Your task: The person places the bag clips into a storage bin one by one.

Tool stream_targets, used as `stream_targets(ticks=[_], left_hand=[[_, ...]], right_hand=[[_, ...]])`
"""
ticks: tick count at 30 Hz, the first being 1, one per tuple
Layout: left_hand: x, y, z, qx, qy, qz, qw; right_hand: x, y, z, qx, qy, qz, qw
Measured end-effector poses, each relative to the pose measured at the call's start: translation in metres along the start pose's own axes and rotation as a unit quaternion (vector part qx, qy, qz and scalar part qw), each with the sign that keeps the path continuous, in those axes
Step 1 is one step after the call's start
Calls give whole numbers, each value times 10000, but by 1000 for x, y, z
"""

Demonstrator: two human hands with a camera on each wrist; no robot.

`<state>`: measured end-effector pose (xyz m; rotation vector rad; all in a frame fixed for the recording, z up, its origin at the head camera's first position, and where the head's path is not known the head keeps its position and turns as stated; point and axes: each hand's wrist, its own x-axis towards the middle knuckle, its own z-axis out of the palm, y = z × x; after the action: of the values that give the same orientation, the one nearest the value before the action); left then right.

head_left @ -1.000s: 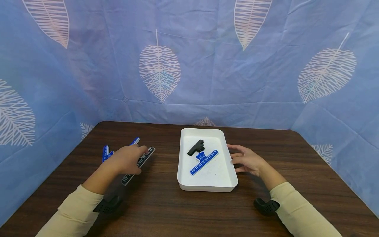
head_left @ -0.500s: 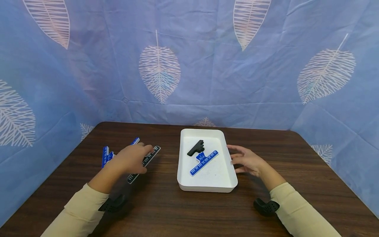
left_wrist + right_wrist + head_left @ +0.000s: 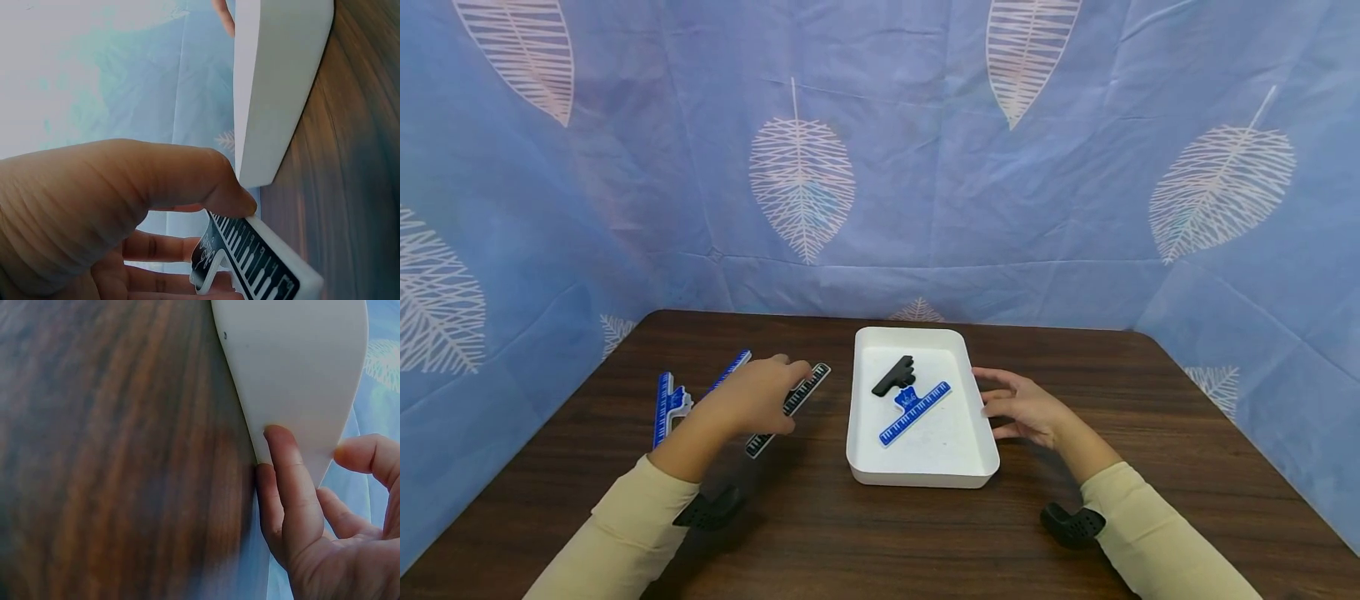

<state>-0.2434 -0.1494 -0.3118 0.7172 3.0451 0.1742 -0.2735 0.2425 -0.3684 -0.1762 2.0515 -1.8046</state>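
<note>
My left hand (image 3: 752,398) holds a black clip (image 3: 797,400) with a piano-key pattern along its bar. In the left wrist view, the thumb presses the edge of that clip while the fingers lie behind it. Its handle part shows beside the fingers. At the right side of a white tray (image 3: 940,481), my right hand (image 3: 1030,411) has its spread fingers touching the outer wall; the right wrist view shows fingertips on the wall and the thumb at the rim. Inside the tray lie a black clip (image 3: 893,377) and a blue piano-key clip (image 3: 915,414).
Two more blue clips lie on the left of the dark wooden table (image 3: 820,533): one blue clip (image 3: 662,408) farthest left, another blue clip (image 3: 733,364) partly hidden behind the left hand. A blue leaf-patterned cloth (image 3: 895,167) hangs behind the table.
My left hand has moved right toward the tray, carrying the black clip. More of the two blue clips at left now shows. The right hand and tray have stayed in place.
</note>
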Motion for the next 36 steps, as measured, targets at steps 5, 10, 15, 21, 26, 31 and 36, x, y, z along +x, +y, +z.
stream_targets(ticks=[5, 10, 15, 21, 26, 31, 36], left_hand=[[3, 5, -2, -5, 20, 254, 9997], [8, 12, -3, -5, 55, 279, 9996], [13, 19, -2, 27, 43, 238, 9997], [19, 30, -5, 179, 61, 381, 9991], [23, 38, -9, 299, 74, 526, 9981], [28, 44, -11, 441, 86, 641, 9969], [36, 50, -11, 533, 57, 701, 9961]], right_hand=[[2, 1, 1, -80, 9, 18, 10000], [2, 2, 1, -103, 41, 35, 9999], [2, 2, 2, -64, 33, 40, 10000], [1, 2, 3, -36, 37, 51, 10000], [1, 2, 2, -44, 19, 21, 10000], [1, 2, 2, -14, 32, 15, 10000], [1, 1, 1, -8, 20, -7, 10000]])
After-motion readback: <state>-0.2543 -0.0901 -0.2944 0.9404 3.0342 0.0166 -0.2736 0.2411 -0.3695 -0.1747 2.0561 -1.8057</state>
